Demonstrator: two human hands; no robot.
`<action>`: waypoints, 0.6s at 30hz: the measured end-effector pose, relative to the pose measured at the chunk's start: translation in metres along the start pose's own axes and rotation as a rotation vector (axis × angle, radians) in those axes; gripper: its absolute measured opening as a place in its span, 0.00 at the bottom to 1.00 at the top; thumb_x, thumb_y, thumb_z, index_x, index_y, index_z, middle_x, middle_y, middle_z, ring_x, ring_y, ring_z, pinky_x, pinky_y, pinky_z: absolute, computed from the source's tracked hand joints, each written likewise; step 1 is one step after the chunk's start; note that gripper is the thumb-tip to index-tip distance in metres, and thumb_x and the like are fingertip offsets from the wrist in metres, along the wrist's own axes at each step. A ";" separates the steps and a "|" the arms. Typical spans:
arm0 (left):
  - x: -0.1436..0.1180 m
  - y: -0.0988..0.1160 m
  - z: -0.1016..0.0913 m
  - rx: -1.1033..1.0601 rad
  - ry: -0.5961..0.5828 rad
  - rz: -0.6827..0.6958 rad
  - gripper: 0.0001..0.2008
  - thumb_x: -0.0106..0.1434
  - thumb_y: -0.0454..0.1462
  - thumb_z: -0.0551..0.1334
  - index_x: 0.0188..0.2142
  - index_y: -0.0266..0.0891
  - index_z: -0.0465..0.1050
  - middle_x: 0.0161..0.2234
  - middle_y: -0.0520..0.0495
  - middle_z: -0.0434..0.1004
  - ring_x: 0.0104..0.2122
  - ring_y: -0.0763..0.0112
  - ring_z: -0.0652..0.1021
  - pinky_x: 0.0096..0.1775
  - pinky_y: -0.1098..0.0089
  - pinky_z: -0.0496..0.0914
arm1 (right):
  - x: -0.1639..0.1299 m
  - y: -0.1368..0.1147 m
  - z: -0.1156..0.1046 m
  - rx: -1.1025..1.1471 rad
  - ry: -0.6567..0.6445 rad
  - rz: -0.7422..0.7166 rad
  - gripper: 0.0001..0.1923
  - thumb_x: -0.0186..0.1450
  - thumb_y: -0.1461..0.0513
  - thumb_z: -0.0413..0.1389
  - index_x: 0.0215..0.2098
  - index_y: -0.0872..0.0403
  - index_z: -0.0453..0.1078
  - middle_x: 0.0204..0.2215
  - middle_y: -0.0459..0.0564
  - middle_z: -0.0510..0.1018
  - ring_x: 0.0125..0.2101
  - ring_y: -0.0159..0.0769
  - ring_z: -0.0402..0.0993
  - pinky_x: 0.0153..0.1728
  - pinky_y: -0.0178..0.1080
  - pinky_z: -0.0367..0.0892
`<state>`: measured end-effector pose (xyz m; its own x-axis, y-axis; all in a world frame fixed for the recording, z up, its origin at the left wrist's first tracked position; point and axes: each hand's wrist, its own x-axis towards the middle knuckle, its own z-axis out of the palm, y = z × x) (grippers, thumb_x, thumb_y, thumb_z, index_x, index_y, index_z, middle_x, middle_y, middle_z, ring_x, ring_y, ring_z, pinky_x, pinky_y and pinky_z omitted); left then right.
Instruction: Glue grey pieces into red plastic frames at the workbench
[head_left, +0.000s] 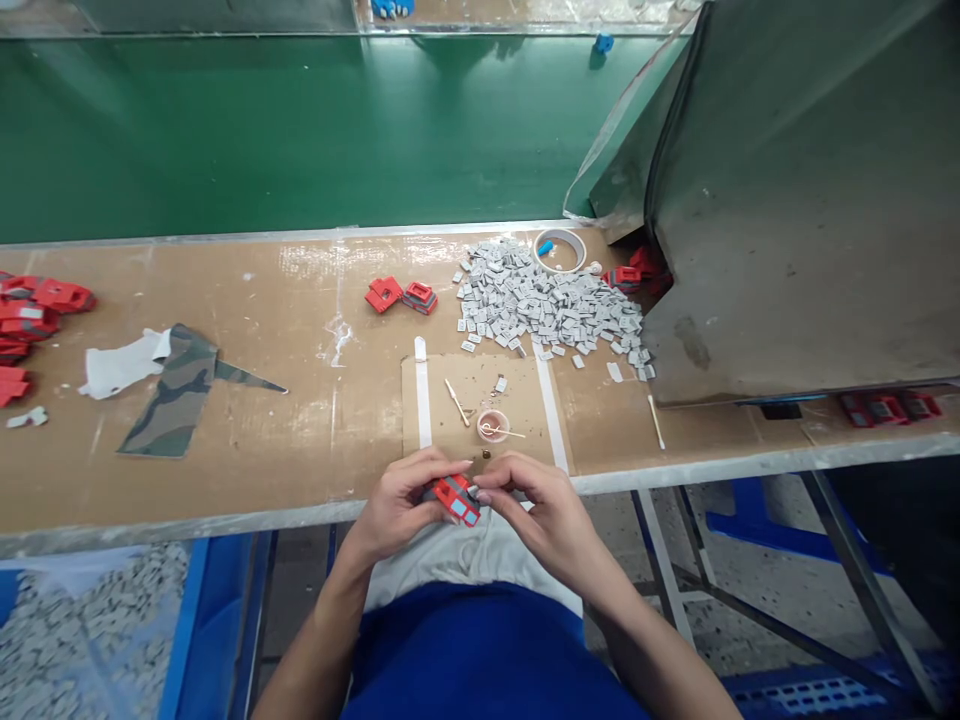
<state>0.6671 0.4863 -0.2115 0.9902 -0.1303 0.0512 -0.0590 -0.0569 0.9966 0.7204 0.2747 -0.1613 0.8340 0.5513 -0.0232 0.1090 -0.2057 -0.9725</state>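
Both hands, left (397, 500) and right (536, 500), pinch a red part (456, 497) at the bench edge. A small cup (493, 425) holds a stick (504, 432); its other contents are unclear. The blue bin (196, 620), cut off, holds grey pieces (82, 630).

bare bench left of small dish (493, 425), grey chip pile (551, 305) crowding right, hood (802, 200) beyond

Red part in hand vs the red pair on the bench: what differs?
The held red part is gripped by the left hand and right hand at the bench edge; the red pair lies untouched farther back, beside the grey pile. All look alike: red with grey.
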 end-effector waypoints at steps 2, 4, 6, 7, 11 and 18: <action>0.001 0.000 0.000 0.024 0.004 0.010 0.19 0.67 0.45 0.71 0.53 0.40 0.84 0.36 0.42 0.81 0.33 0.69 0.79 0.35 0.71 0.73 | 0.000 -0.001 -0.001 -0.019 -0.011 -0.010 0.09 0.74 0.63 0.58 0.33 0.53 0.73 0.30 0.47 0.76 0.30 0.33 0.73 0.32 0.34 0.68; 0.002 0.001 0.000 0.051 0.010 0.029 0.18 0.67 0.45 0.71 0.53 0.41 0.84 0.35 0.43 0.81 0.32 0.69 0.79 0.35 0.71 0.74 | 0.001 -0.002 -0.001 -0.061 -0.021 -0.014 0.10 0.74 0.63 0.57 0.33 0.53 0.73 0.29 0.46 0.74 0.29 0.33 0.72 0.31 0.34 0.66; 0.003 0.003 0.001 0.071 0.025 0.049 0.18 0.67 0.45 0.71 0.53 0.41 0.84 0.34 0.44 0.80 0.32 0.69 0.79 0.35 0.71 0.73 | 0.001 -0.003 0.000 -0.111 -0.023 -0.024 0.11 0.74 0.64 0.57 0.32 0.53 0.72 0.29 0.46 0.72 0.28 0.32 0.71 0.29 0.34 0.65; 0.003 0.004 0.001 0.081 0.035 0.052 0.18 0.67 0.45 0.70 0.53 0.41 0.84 0.34 0.44 0.80 0.32 0.69 0.79 0.35 0.71 0.73 | 0.001 -0.003 0.001 -0.135 -0.017 -0.029 0.12 0.74 0.64 0.56 0.32 0.53 0.72 0.28 0.46 0.72 0.27 0.32 0.71 0.29 0.34 0.64; 0.002 0.006 0.004 0.129 0.078 0.054 0.16 0.68 0.44 0.69 0.52 0.40 0.84 0.34 0.44 0.81 0.31 0.69 0.79 0.35 0.70 0.75 | -0.002 -0.004 0.008 -0.204 0.041 -0.032 0.10 0.74 0.65 0.55 0.34 0.52 0.74 0.28 0.46 0.72 0.26 0.33 0.70 0.28 0.35 0.64; 0.001 0.006 0.003 0.193 0.063 0.137 0.14 0.71 0.41 0.67 0.53 0.40 0.83 0.34 0.44 0.80 0.32 0.70 0.79 0.35 0.72 0.75 | -0.017 0.000 0.020 -0.127 0.125 -0.019 0.09 0.75 0.65 0.54 0.39 0.53 0.75 0.29 0.46 0.71 0.28 0.33 0.69 0.30 0.35 0.64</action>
<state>0.6677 0.4829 -0.2060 0.9769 -0.0879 0.1947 -0.2101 -0.2314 0.9499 0.6957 0.2817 -0.1652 0.8911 0.4527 0.0316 0.1860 -0.3008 -0.9354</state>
